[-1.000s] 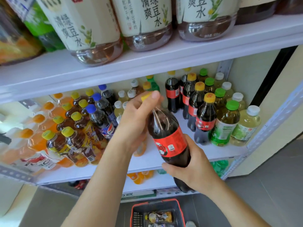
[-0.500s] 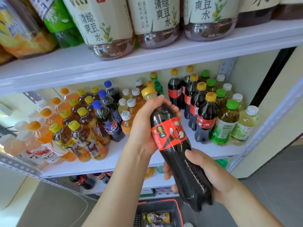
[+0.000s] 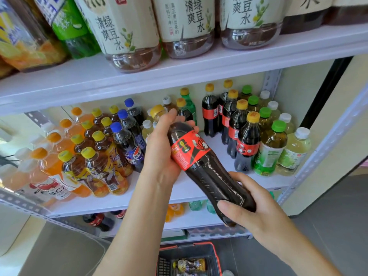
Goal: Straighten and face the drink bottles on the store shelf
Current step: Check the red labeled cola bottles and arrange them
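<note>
A cola bottle (image 3: 201, 166) with a red label and a yellow cap lies tilted in front of the middle shelf (image 3: 191, 188), neck up and to the left, base toward me. My left hand (image 3: 163, 152) grips its neck and shoulder. My right hand (image 3: 253, 208) holds its base from below, thumb across the dark body. On the shelf behind stand a row of cola bottles (image 3: 235, 124) with yellow caps, green-capped tea bottles (image 3: 272, 148), white-capped bottles (image 3: 294, 150), blue-capped Pepsi bottles (image 3: 127, 140), yellow-capped iced tea bottles (image 3: 99, 162) and orange drink bottles (image 3: 45, 160).
The upper shelf (image 3: 179, 76) carries large bottles with cream labels (image 3: 185, 26). A lower shelf (image 3: 179, 220) holds more bottles. A red shopping basket (image 3: 189, 259) with bottles inside sits on the grey floor below. A metal upright (image 3: 326, 136) frames the right side.
The cola bottle has tipped from nearly upright to a steep slant, base swinging toward me and lower right. My right hand slid to the base. The view shifted slightly.
</note>
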The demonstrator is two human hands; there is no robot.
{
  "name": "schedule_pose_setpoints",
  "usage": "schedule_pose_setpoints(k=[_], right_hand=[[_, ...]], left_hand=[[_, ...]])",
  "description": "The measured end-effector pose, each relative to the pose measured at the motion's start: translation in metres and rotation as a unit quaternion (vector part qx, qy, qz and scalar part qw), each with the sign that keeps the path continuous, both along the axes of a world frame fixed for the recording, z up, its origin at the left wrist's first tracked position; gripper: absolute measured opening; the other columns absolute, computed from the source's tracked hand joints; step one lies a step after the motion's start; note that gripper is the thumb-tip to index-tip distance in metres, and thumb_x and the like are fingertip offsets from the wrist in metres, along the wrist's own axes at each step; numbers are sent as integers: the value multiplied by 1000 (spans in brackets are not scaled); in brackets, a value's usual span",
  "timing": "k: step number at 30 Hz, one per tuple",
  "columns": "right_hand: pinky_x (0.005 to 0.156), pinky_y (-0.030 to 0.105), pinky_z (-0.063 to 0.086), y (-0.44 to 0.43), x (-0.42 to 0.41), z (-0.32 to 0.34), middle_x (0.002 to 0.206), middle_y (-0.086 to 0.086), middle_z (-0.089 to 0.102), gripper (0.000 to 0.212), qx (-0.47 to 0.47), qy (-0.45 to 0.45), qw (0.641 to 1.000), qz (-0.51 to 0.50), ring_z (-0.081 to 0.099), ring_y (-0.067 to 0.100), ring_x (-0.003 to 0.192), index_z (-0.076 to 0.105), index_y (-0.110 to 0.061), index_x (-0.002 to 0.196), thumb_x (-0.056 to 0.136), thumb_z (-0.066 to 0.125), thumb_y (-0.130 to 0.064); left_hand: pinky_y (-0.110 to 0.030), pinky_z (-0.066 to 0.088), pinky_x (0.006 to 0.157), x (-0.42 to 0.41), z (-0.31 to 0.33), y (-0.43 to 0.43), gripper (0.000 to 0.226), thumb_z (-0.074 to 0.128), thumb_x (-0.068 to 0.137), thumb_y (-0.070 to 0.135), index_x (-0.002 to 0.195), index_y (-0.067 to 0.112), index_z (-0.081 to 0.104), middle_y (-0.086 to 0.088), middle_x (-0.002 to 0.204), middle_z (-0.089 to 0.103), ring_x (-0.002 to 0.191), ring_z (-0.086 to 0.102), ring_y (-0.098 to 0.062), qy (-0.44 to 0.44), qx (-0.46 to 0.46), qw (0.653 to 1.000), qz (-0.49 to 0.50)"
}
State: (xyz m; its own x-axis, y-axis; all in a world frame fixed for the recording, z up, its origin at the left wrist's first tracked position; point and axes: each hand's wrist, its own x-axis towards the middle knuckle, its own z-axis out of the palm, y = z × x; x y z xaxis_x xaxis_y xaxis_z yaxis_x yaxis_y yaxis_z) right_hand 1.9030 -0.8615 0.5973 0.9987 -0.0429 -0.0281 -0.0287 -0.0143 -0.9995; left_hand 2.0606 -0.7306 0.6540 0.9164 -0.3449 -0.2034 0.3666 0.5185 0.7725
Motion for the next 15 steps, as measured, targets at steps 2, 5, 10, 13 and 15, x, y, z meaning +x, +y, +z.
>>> schedule_pose_setpoints(k=[2,5,10,13,15], right_hand=[[65,26,55,3,-2,1,90,-3,70,51,-19,-28,998,-48,67,18,76,60,-41,114,66,77,-48],[67,11,51,3,-4,1,99,-10,70,56,-38,-89,983,-157,68,5,85,61,-41,112,60,82,-39],[89,4,40,-5,-1,-1,114,3,55,59,-281,-266,882,-270,53,1,108,57,-22,116,64,84,-11],[102,13,39,-9,0,-7,118,16,51,65,-372,-323,822,-286,51,16,114,55,-14,116,61,84,6],[103,16,40,-13,0,-7,123,15,47,66,-393,-337,813,-268,50,19,116,54,-15,118,63,84,5]], left_hand=[[-46,50,95,1,-2,2,35,72,80,43,91,10,67,-13,89,69,83,66,-27,-20,40,999,-24],[-41,59,84,1,-7,6,69,74,70,56,119,9,61,-7,100,74,89,71,-21,-85,170,980,-50],[-27,57,65,-9,-22,6,66,73,65,60,116,19,63,1,90,76,80,72,-14,-95,224,965,-96],[-28,57,62,-18,-25,-3,57,76,67,44,113,14,64,-7,94,76,80,74,-18,-69,133,987,-62],[-30,58,62,-23,-25,-9,54,76,67,35,113,10,62,-11,93,76,80,75,-22,-37,60,997,-38]])
